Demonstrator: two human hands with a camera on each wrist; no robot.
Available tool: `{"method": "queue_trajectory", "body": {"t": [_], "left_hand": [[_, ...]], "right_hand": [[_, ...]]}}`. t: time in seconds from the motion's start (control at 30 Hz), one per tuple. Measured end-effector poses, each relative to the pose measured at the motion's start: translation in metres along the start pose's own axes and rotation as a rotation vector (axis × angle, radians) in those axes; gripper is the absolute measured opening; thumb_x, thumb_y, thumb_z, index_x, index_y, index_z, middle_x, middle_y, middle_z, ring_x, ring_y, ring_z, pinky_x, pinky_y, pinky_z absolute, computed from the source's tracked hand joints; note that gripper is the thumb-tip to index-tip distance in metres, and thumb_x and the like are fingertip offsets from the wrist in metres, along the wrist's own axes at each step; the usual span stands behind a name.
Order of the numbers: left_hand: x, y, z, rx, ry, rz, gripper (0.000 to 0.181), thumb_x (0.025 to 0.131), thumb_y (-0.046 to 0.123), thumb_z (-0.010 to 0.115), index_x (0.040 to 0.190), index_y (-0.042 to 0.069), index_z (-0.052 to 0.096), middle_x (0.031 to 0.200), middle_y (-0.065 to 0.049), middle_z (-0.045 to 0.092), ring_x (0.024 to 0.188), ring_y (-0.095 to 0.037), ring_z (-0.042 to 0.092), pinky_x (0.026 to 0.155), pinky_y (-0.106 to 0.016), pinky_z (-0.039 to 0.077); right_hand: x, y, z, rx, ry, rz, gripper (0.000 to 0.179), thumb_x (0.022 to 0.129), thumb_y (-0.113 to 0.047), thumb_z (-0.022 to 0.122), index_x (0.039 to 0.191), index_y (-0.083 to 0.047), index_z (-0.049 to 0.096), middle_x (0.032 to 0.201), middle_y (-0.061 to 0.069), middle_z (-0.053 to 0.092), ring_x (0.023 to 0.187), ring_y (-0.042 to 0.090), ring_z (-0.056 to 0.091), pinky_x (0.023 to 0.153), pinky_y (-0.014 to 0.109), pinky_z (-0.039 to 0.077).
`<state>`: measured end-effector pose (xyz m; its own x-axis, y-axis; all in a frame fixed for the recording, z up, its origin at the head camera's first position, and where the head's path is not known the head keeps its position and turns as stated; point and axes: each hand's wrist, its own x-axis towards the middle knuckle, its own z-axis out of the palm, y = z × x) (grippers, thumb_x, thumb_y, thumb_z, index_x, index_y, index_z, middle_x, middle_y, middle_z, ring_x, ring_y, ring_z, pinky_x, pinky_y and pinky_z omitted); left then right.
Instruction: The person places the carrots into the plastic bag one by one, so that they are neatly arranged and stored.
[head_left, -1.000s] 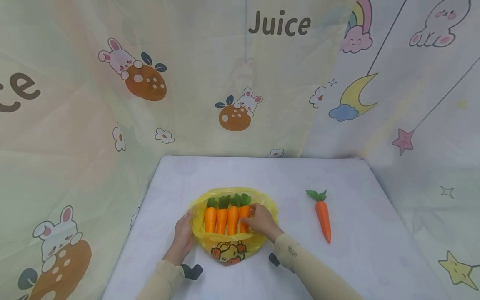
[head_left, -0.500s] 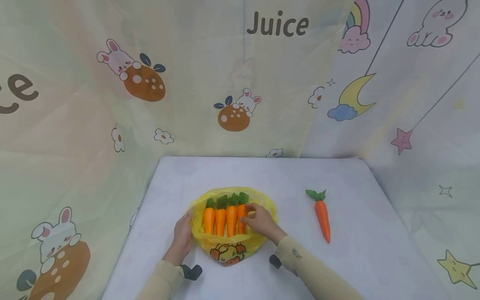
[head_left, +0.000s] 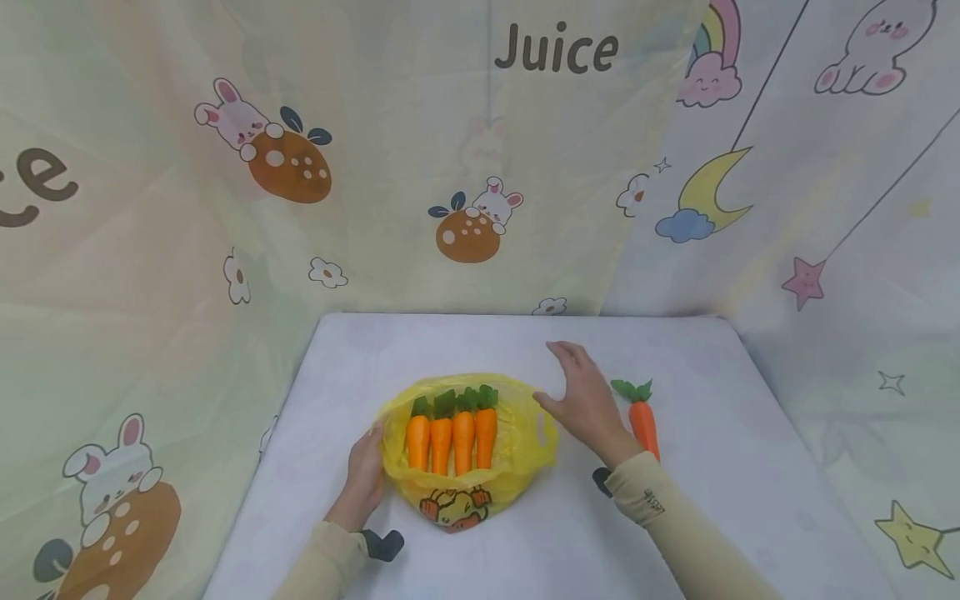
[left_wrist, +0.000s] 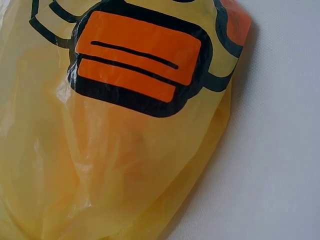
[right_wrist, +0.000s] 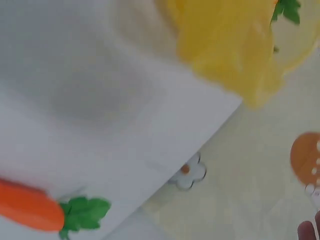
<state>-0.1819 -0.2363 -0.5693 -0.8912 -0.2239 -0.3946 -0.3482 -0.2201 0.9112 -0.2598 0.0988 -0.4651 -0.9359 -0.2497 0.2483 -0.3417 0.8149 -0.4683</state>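
Observation:
A yellow plastic bag (head_left: 521, 442) with a cartoon print lies on the table, its mouth spread wide. Inside it several orange carrots (head_left: 462, 437) with green tops lie side by side. My left hand (head_left: 365, 471) holds the bag's left rim; its fingertips are partly hidden. Over the table, between the bag and a lone carrot (head_left: 643, 421), my right hand (head_left: 588, 408) is raised with fingers and thumb spread, holding nothing. That carrot's lower tip is hidden behind the right wrist. The left wrist view shows the bag's printed side (left_wrist: 140, 55); fingertips (right_wrist: 306, 232) peek into the right wrist view.
The white table (head_left: 712, 517) ends at a back edge against a printed cloth (head_left: 375, 167), which also hangs along both sides. A dark wrist-worn piece (head_left: 384, 545) sits by the left cuff.
My right hand has let go of the rightmost carrot in the bag and moved out to the right, its fingers spreading. My left hand stays at the bag's rim.

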Motion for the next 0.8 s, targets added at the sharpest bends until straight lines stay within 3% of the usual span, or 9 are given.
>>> {"method": "queue_trajectory", "body": {"t": [0.17,0.3,0.53,0.8], "left_hand": [[-0.001,0.000,0.000,0.006,-0.004,0.005,0.065,0.112,0.040,0.031,0.158,-0.004,0.022,0.161,-0.022,0.028,0.146,-0.034,0.029,0.120,-0.047,0.026],[-0.001,0.000,0.000,0.012,-0.007,0.008,0.065,0.112,0.040,0.031,0.158,-0.005,0.021,0.161,-0.022,0.027,0.146,-0.034,0.029,0.120,-0.048,0.026],[0.001,-0.001,0.003,0.026,0.011,-0.001,0.066,0.111,0.043,0.032,0.157,-0.003,0.025,0.159,-0.021,0.032,0.144,-0.034,0.033,0.119,-0.048,0.030],[0.002,0.001,0.004,0.055,0.018,-0.010,0.068,0.110,0.045,0.032,0.157,-0.003,0.025,0.159,-0.021,0.033,0.143,-0.034,0.034,0.119,-0.048,0.029]], "right_hand": [[0.003,0.031,-0.021,-0.127,0.060,0.029,0.093,0.076,-0.023,0.091,0.151,-0.002,0.040,0.151,0.021,0.040,0.135,0.041,0.042,0.111,0.058,0.038],[0.002,0.069,-0.029,-0.155,0.055,0.093,0.098,0.076,-0.025,0.091,0.153,0.001,0.035,0.150,0.026,0.037,0.134,0.046,0.040,0.110,0.062,0.037],[-0.011,0.129,-0.035,0.001,-0.084,0.321,0.103,0.082,-0.031,0.084,0.153,0.012,0.023,0.151,0.038,0.025,0.135,0.055,0.031,0.111,0.067,0.030],[-0.026,0.156,-0.031,0.092,-0.258,0.586,0.106,0.084,-0.036,0.079,0.152,0.016,0.017,0.149,0.044,0.022,0.136,0.059,0.026,0.112,0.068,0.027]]}}
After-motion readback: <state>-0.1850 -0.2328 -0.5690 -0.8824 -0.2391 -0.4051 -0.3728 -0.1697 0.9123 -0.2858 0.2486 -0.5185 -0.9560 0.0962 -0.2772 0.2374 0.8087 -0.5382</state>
